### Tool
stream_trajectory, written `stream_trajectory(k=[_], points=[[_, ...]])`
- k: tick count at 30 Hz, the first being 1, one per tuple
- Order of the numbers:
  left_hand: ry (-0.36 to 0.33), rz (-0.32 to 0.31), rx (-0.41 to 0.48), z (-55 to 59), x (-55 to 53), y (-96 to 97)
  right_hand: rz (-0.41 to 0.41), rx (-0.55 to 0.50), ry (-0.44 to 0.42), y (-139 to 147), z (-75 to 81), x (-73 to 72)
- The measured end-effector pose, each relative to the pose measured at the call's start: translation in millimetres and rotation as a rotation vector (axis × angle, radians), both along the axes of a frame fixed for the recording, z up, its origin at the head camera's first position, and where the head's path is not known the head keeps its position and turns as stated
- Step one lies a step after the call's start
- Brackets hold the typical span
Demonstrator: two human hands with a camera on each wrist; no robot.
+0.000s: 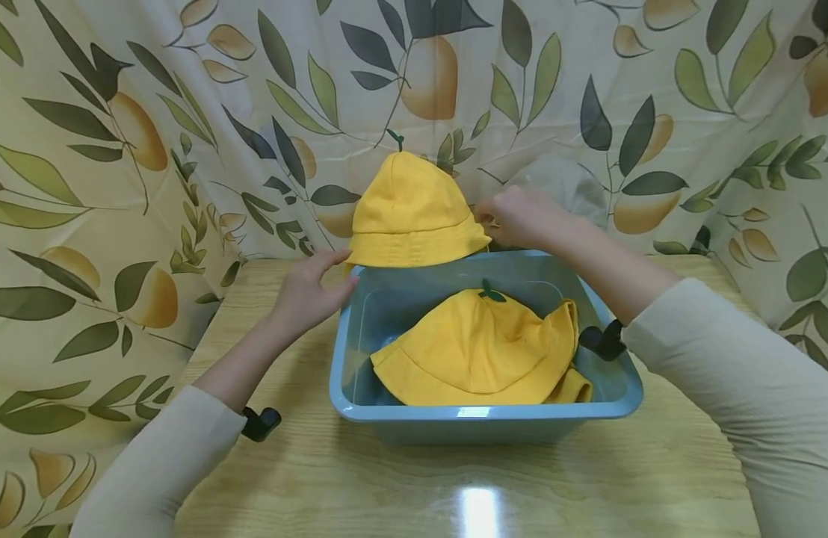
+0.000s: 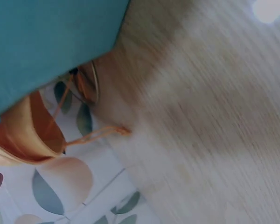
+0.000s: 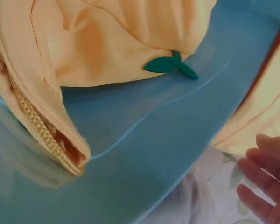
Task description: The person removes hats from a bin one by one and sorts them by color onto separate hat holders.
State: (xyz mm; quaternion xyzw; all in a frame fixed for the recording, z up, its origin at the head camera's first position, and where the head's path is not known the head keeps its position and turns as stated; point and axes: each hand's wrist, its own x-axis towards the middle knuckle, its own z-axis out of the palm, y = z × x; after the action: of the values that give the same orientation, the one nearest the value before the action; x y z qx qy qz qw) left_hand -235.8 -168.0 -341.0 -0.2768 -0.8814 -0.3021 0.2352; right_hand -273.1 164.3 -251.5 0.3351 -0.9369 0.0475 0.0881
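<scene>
A yellow bucket hat with a green sprout on top stands upright behind the blue tub, at its far rim. My left hand is at the hat's left brim edge, thumb and fingers spread apart. Close to the right brim edge is my right hand; in the right wrist view its fingers are loosely bent beside the brim. A second yellow hat with a green sprout lies tilted inside the tub, its brim partly folded. In the left wrist view, an orange cord trails from the standing hat.
The tub stands on a light wooden table. A leaf-and-fruit patterned curtain hangs behind and at the sides. Behind my right hand is a pale translucent rounded thing, its kind unclear.
</scene>
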Motion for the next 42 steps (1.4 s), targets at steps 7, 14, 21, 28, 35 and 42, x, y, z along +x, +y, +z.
stream_trajectory(k=[7, 14, 21, 28, 35, 42], points=[[-0.071, -0.054, -0.135, 12.0, 46.0, 3.2, 0.005, 0.041, -0.039, -12, 15.2, 19.7], [-0.089, -0.140, -0.186, 15.0, 91.6, 9.6, 0.151, -0.069, -0.122, -32, 16.1, 33.6], [-0.129, -0.122, -0.323, 7.3, 111.0, 12.5, 0.282, -0.062, -0.117, -58, 9.6, 48.2], [-0.232, -0.081, -0.462, 5.6, 116.0, 9.1, 0.355, 0.018, -0.132, -85, -3.4, 59.8], [-0.262, -0.073, -0.524, 4.4, 116.9, 7.5, 0.422, 0.144, -0.238, -103, -30.0, 65.9], [-0.247, -0.076, -0.544, 4.3, 116.9, 7.0, 0.442, 0.245, -0.285, -114, -55.0, 59.7]])
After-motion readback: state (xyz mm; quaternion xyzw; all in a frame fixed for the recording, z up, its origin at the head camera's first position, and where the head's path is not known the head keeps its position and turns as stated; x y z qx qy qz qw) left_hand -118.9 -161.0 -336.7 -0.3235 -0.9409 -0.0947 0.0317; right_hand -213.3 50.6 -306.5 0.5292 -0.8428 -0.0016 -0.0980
